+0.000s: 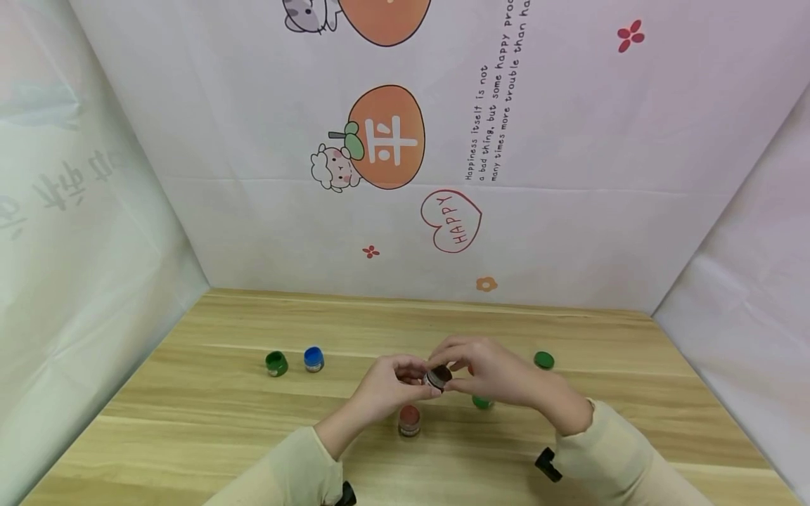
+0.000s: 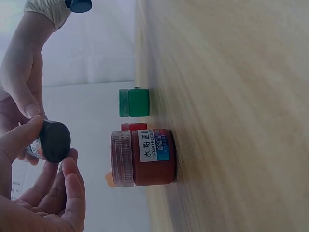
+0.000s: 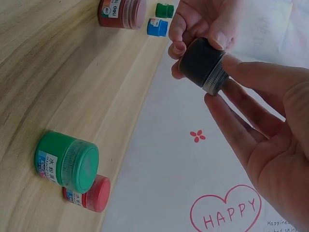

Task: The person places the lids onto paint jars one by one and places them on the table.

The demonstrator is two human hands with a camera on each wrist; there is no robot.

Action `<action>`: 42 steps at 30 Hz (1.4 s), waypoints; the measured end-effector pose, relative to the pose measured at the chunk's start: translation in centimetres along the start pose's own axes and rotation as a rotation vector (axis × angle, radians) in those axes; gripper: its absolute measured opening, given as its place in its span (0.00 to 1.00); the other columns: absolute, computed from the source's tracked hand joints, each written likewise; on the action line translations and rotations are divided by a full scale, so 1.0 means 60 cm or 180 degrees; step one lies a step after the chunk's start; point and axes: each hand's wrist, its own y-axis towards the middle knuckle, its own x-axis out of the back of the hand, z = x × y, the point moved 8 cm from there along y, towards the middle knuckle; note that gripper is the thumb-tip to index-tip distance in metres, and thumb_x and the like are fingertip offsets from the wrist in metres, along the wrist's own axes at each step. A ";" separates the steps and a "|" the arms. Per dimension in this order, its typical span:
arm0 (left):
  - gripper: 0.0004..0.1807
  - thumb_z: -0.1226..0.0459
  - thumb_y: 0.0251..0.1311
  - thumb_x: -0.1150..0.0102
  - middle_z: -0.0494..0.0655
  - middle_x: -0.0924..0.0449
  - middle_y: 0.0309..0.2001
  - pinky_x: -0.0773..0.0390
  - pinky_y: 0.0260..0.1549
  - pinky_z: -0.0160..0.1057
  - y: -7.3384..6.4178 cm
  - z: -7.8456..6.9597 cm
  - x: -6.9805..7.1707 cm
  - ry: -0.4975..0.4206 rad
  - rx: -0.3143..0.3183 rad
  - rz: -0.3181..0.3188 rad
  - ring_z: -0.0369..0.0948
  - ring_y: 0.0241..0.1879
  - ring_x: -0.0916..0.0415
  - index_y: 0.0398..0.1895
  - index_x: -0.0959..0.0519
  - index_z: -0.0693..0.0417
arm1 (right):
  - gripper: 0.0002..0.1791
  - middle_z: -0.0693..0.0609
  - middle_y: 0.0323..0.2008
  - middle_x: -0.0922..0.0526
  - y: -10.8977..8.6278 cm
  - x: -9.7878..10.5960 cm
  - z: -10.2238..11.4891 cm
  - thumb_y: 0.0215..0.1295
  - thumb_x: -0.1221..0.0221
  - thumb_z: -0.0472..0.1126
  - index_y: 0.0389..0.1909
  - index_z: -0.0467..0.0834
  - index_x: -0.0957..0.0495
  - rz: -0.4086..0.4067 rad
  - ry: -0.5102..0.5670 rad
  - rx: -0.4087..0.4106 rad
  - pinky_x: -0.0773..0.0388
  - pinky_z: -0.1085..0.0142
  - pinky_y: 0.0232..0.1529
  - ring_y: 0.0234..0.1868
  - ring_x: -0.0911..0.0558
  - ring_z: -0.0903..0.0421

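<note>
Between my two hands is a small black gouache jar [image 1: 437,377], tilted and held above the table. My left hand [image 1: 387,383] grips the dark body of the jar between thumb and fingers. From the other side my right hand [image 1: 490,369] pinches the clear ribbed lid [image 3: 216,79] with its thumb and fingertips. The lid sits on the jar. Below the hands, a brown-red jar [image 1: 409,420] stands upright with its lid on. Beside my right hand stand a green jar [image 3: 67,162] and a red jar [image 3: 96,194], both lidded and partly hidden in the head view.
At the left of the wooden table [image 1: 209,429] stand a dark green jar [image 1: 275,363] and a blue jar [image 1: 313,359]. A green disc like a lid [image 1: 543,360] lies right of my right hand. A printed white sheet [image 1: 253,211] rises behind the table.
</note>
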 end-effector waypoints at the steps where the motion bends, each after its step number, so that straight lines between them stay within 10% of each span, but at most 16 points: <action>1: 0.19 0.64 0.57 0.24 0.45 0.15 0.41 0.19 0.41 0.37 0.000 0.000 0.000 0.0001 0.0005 -0.0002 0.39 0.40 0.19 0.50 0.15 0.62 | 0.18 0.55 0.52 0.16 0.000 0.000 0.000 0.63 0.30 0.32 0.53 0.45 0.14 0.0013 0.0026 -0.0009 0.22 0.67 0.34 0.44 0.20 0.58; 13: 0.20 0.64 0.56 0.23 0.45 0.15 0.41 0.19 0.41 0.37 -0.002 -0.003 0.000 -0.0058 -0.0031 -0.0009 0.39 0.41 0.19 0.50 0.15 0.62 | 0.15 0.54 0.48 0.17 0.001 0.001 -0.005 0.67 0.31 0.40 0.53 0.44 0.14 -0.0037 0.0194 -0.0304 0.17 0.67 0.42 0.45 0.17 0.58; 42: 0.20 0.64 0.56 0.23 0.45 0.15 0.40 0.19 0.41 0.37 -0.003 0.002 0.003 -0.0020 -0.0021 -0.0031 0.39 0.40 0.20 0.50 0.15 0.62 | 0.19 0.52 0.51 0.16 0.002 -0.004 0.006 0.66 0.32 0.30 0.57 0.42 0.15 0.0121 -0.0034 0.0065 0.19 0.66 0.40 0.48 0.18 0.59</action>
